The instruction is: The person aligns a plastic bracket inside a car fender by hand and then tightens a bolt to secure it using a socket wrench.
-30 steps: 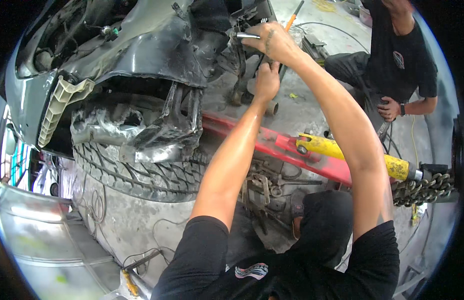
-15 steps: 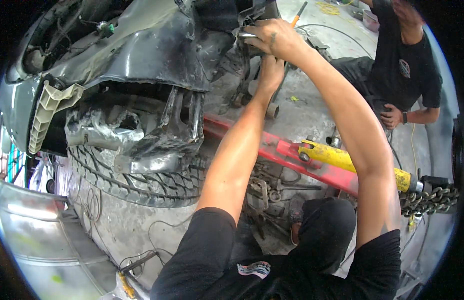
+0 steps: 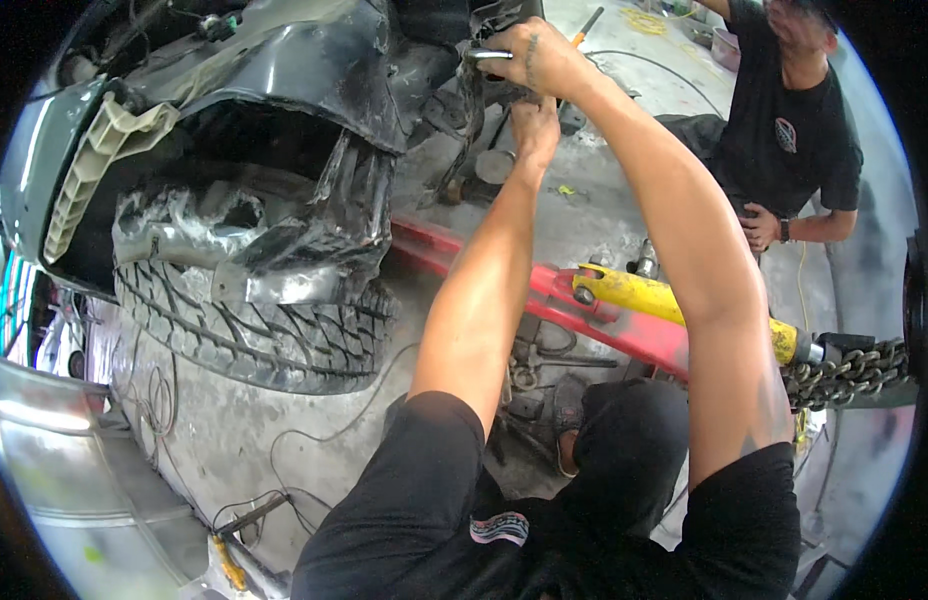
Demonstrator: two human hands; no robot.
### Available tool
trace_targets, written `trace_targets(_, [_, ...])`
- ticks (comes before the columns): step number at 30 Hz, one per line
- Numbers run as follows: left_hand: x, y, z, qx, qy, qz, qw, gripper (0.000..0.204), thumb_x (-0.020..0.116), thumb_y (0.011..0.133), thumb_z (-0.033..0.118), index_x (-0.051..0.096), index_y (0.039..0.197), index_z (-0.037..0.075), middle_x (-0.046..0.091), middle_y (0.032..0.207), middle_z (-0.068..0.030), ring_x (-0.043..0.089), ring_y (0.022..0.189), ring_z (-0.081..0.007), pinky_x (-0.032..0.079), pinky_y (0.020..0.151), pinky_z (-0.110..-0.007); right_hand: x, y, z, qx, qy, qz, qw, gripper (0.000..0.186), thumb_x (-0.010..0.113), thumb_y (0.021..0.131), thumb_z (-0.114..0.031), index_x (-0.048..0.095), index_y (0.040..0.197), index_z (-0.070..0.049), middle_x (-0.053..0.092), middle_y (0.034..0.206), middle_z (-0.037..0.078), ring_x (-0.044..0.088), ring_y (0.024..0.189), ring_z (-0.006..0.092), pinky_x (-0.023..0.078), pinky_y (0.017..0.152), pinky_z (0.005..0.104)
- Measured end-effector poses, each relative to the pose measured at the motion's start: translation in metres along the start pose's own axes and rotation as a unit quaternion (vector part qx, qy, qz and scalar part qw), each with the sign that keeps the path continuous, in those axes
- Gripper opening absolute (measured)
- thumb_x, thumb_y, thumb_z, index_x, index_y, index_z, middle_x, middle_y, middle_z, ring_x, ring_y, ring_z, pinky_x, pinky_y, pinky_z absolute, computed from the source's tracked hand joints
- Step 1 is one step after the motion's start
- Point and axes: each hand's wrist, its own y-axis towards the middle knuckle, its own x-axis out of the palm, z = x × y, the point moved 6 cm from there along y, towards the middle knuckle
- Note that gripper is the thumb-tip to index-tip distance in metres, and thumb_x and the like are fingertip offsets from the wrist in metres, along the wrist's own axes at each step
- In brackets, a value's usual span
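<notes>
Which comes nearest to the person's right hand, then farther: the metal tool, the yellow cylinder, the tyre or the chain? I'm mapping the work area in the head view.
From the right hand:
1. Metal tool, gripped in its fingers, top centre.
2. Yellow cylinder, below and to the right, on the red beam.
3. Tyre, lower left.
4. Chain, far right edge.

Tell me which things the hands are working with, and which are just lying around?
Working with:
right hand gripping a shiny metal tool
left hand on crumpled car bodywork

Lying around:
tyre
yellow cylinder
chain
floor cables
</notes>
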Motion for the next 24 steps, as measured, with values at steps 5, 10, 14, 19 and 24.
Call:
trace_targets(5, [-0.022, -0.015, 0.001, -0.041, 0.114, 0.007, 0.993, 0.041, 0.063, 0.097, 0.029, 0.069, 0.095, -0.011, 0.070, 0.098, -0.0332, 0.067, 0.101, -0.0477, 0.049, 0.085, -0.051, 0.001, 0.011, -0.003, 0.069, 0.045, -0.045, 0.996, 0.034, 0.077, 0.086, -0.030, 0.078, 0.102, -0.001, 0.073, 0.088, 0.024, 0.070, 0.084, 0.0423, 0.056, 0.078, 0.0465])
trace_targets(10, [-0.020, -0.042, 0.017, -0.124, 0.162, -0.003, 0.979, 0.038, 0.064, 0.095, 0.030, 0.071, 0.094, -0.008, 0.070, 0.099, -0.0324, 0.068, 0.103, -0.0466, 0.050, 0.088, -0.053, -0.001, 0.001, 0.006, 0.080, 0.071, -0.039, 0.994, 0.038, 0.076, 0.086, -0.034, 0.077, 0.102, 0.000, 0.074, 0.088, 0.022, 0.071, 0.081, 0.0396, 0.056, 0.077, 0.0447])
trace_targets(14, [-0.036, -0.046, 0.025, -0.134, 0.222, 0.011, 0.966, 0.037, 0.064, 0.095, 0.031, 0.073, 0.096, -0.005, 0.072, 0.101, -0.0298, 0.068, 0.103, -0.0461, 0.051, 0.092, -0.054, -0.007, 0.007, -0.007, 0.112, 0.127, -0.082, 0.982, 0.040, 0.075, 0.085, -0.037, 0.078, 0.101, 0.000, 0.072, 0.076, 0.018, 0.071, 0.066, 0.0303, 0.056, 0.069, 0.0410])
trace_targets(19, [-0.040, -0.058, 0.033, -0.158, 0.232, -0.011, 0.960, 0.036, 0.064, 0.094, 0.032, 0.074, 0.097, -0.002, 0.073, 0.104, -0.0267, 0.068, 0.104, -0.0455, 0.052, 0.094, -0.053, -0.014, 0.004, -0.005, 0.178, 0.146, -0.092, 0.969, 0.033, 0.075, 0.082, -0.033, 0.081, 0.100, -0.005, 0.072, 0.070, 0.017, 0.072, 0.066, 0.0279, 0.057, 0.071, 0.0396])
trace_targets(24, [-0.056, -0.064, 0.039, -0.134, 0.289, 0.007, 0.948, 0.035, 0.063, 0.094, 0.029, 0.074, 0.097, -0.004, 0.071, 0.105, -0.0304, 0.068, 0.107, -0.0455, 0.053, 0.097, -0.052, -0.003, 0.009, -0.011, 0.101, 0.180, -0.047, 0.977, 0.037, 0.078, 0.083, -0.036, 0.080, 0.094, -0.001, 0.068, 0.064, 0.013, 0.066, 0.053, 0.0219, 0.052, 0.058, 0.0367])
